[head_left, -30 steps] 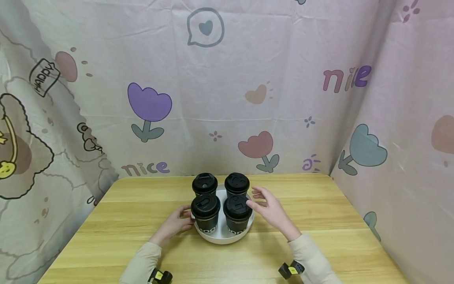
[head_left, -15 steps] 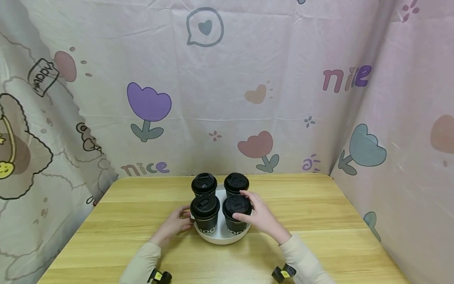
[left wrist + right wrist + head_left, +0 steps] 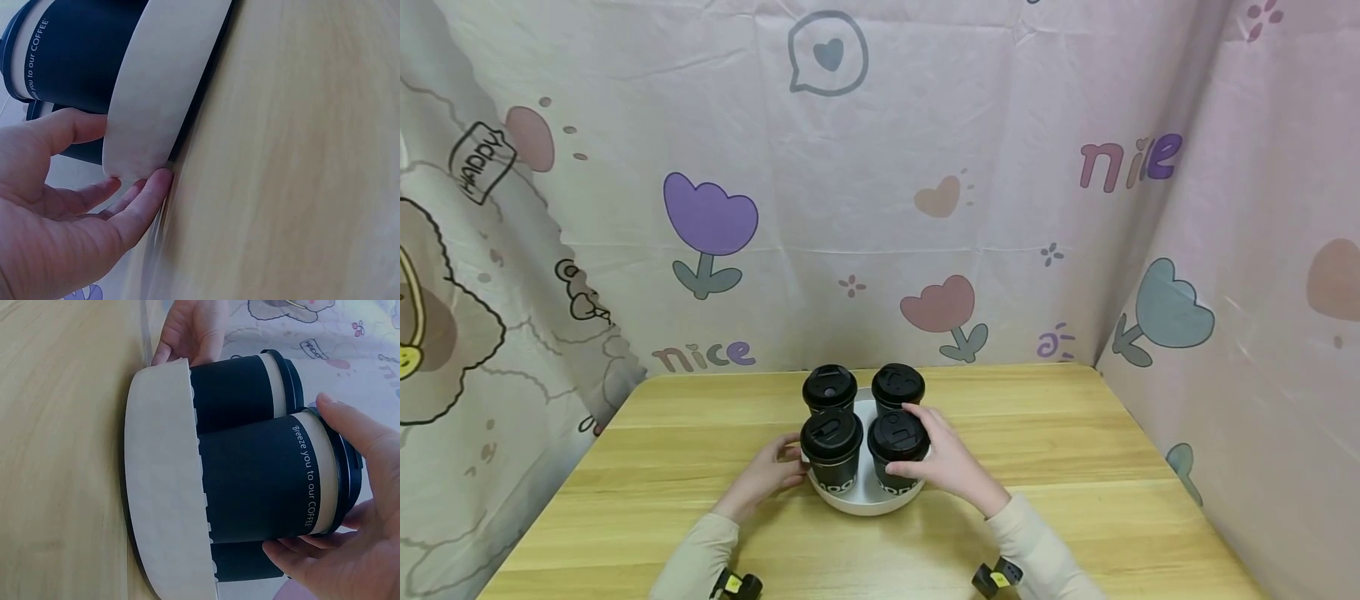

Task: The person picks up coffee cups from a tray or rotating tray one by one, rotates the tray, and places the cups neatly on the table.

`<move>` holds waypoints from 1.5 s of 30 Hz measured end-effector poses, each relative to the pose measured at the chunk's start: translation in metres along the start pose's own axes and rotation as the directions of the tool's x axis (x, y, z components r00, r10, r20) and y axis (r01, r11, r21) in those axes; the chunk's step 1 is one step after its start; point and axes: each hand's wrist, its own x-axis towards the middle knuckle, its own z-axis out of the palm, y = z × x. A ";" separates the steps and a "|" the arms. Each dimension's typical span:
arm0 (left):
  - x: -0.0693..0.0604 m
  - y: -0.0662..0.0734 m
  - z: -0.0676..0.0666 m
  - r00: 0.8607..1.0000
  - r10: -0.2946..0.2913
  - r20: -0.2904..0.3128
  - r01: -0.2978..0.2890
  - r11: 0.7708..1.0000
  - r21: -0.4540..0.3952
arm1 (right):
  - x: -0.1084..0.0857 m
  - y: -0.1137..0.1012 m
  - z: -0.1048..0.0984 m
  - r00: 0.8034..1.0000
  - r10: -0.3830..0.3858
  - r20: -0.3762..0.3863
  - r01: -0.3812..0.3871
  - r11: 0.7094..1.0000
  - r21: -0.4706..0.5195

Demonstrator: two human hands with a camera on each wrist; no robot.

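A round white tray (image 3: 863, 505) sits on the table and bears several black paper coffee cups with black lids. My left hand (image 3: 765, 475) holds the tray's left rim; in the left wrist view the thumb lies on the rim's top edge and the fingers touch its outer side. At the front right, my right hand (image 3: 953, 468) grips a coffee cup (image 3: 259, 484) near its lid, thumb on one side and fingers on the other. That cup stands upright in the tray. Beside it is the front left cup (image 3: 832, 454), close to my left hand.
Two more cups, a back left cup (image 3: 830, 388) and a back right cup (image 3: 898, 386), stand behind in the tray. The wooden table (image 3: 1045, 433) stretches to both sides. A patterned cloth (image 3: 842, 183) hangs along its back edge and sides.
My right hand has moved left from the tray's right side and closed around the front right cup. My left hand has stayed at the tray's rim.
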 end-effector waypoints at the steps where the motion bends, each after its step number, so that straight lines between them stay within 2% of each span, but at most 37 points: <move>1: 0.000 0.000 0.000 1.000 0.001 0.000 -0.001 1.000 0.002 | 0.000 0.000 0.000 1.000 -0.002 0.003 0.002 1.000 -0.002; 13: 0.001 0.000 0.001 1.000 -0.004 -0.004 0.004 1.000 -0.009 | 0.000 0.000 0.000 1.000 0.000 -0.006 0.000 1.000 -0.012; 20: 0.001 0.000 0.001 1.000 -0.005 -0.010 0.005 1.000 -0.008 | -0.001 -0.005 -0.007 0.999 -0.009 -0.033 0.009 1.000 -0.006; 30: 0.001 0.000 0.001 1.000 0.001 -0.029 -0.001 1.000 -0.008 | -0.003 -0.013 -0.030 0.997 0.030 -0.071 -0.029 1.000 0.012; 36: 0.001 0.000 0.001 1.000 -0.004 -0.029 0.004 1.000 -0.010 | -0.002 -0.009 -0.046 0.995 0.002 -0.099 -0.002 1.000 0.000; 45: 0.002 -0.001 0.002 1.000 -0.004 -0.025 0.003 1.000 -0.015 | -0.002 0.001 -0.071 0.984 0.026 -0.174 -0.031 0.999 -0.026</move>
